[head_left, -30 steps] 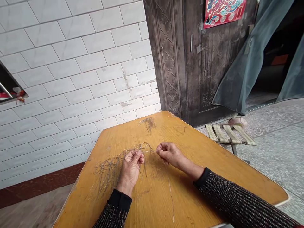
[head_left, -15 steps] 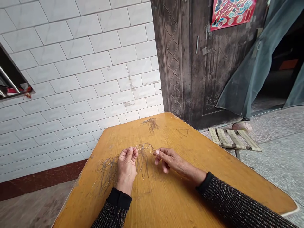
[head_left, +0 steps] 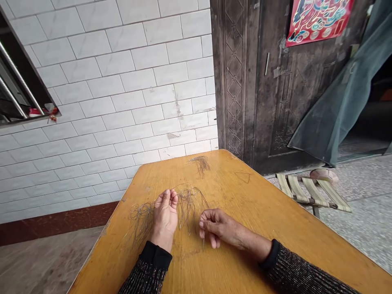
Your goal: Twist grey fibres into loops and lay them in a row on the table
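Note:
My left hand (head_left: 165,216) is closed in a pinch, palm toward me, with a thin wire (head_left: 180,184) rising from its fingertips and arching to the right. My right hand (head_left: 218,228), lower and to the right, pinches thumb to forefinger on a thin wire whose end hangs below the fingers. Whether both hands are on one strand is hard to tell. Just beyond and between them lies a bundle of looped wires (head_left: 187,204) on the tabletop. A second looped bundle (head_left: 139,216) lies left of my left hand, partly hidden by it.
The yellow wooden table (head_left: 226,261) meets a white tiled wall (head_left: 128,90). At its far end lies another wire bundle (head_left: 202,164), with a bent wire (head_left: 244,177) to the right. A folding strap stool (head_left: 312,190) stands beside the table, near a dark door (head_left: 245,81).
My right hand has moved down and toward me, and a wire end now shows below its fingers. The left hand keeps its pinch almost in place. The view has shifted slightly left.

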Available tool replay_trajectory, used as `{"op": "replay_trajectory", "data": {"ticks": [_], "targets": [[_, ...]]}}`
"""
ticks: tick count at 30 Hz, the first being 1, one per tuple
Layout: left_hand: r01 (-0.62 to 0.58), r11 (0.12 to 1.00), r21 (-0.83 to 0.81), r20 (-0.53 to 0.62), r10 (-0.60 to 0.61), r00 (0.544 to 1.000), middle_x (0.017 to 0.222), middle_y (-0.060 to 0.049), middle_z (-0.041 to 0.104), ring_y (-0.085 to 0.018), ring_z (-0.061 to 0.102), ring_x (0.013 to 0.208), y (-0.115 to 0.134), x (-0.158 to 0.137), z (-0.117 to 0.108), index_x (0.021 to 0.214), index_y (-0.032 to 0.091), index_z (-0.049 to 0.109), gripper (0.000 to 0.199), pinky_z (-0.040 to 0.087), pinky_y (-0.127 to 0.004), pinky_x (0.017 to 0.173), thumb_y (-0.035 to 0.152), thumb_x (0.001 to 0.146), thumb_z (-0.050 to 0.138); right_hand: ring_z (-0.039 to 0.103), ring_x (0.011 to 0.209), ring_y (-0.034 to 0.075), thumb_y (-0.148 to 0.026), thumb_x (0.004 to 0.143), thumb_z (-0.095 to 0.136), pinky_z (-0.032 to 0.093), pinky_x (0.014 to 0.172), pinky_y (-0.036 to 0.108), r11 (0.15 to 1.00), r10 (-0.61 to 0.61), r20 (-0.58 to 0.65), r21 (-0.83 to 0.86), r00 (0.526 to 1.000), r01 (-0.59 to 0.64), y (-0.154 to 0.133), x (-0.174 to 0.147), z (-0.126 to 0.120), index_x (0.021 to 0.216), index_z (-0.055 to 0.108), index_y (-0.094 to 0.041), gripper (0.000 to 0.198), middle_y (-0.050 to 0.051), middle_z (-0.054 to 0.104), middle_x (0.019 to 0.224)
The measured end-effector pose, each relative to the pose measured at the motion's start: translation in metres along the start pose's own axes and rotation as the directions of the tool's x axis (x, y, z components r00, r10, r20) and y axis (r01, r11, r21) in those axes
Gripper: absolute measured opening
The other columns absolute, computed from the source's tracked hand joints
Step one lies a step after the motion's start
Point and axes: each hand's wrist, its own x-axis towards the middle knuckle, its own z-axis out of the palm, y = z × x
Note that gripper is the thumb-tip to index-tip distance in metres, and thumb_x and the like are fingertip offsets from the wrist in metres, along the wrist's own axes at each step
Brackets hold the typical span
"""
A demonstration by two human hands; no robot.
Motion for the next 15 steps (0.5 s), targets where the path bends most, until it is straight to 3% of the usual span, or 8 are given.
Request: {"op": "replay_trajectory", "data": {"ticks": [5,10,15], "targets": [[0.103,0.995,0.014,0.091,-0.104,0.99,0.078,-0.003,0.063,-0.008,0.061,0.069,-0.006,-0.007,0.0,0.077,0.013,0.061,0.008,0.05,-0.018,0.065,0.008,0.072,0.064,0.05,0.036,0.004,-0.05,0.073,0.055,0.036,0.035,0.015,0.996,-0.073,-0.03,0.05,0.997,0.075,0.003,0.002,0.0,0.075,0.046,-0.015,0.036,-0.002,0.061,0.061],[0.294,0.939,0.179,0.229,-0.33,0.916,0.086,-0.005,0.063,-0.01,0.06,0.072,-0.016,-0.02,0.0,0.088,0.013,0.062,0.02,0.047,-0.018,0.061,0.015,0.069,0.069,0.051,0.037,0.005,-0.05,0.074,0.055,0.037,0.037,0.017,0.993,-0.088,-0.017,0.084,0.996,0.089,0.002,0.0,0.002,0.075,0.046,-0.015,0.036,-0.001,0.062,0.061],[0.251,0.938,0.24,0.295,-0.317,0.901,0.084,-0.003,0.061,-0.008,0.057,0.069,-0.015,-0.022,0.001,0.086,0.014,0.063,0.024,0.042,-0.017,0.054,0.026,0.068,0.072,0.052,0.037,0.006,-0.048,0.072,0.059,0.038,0.038,0.017,0.99,-0.053,0.047,0.136,0.997,0.046,0.0,-0.002,0.005,0.072,0.046,-0.015,0.036,-0.001,0.063,0.06]]}}
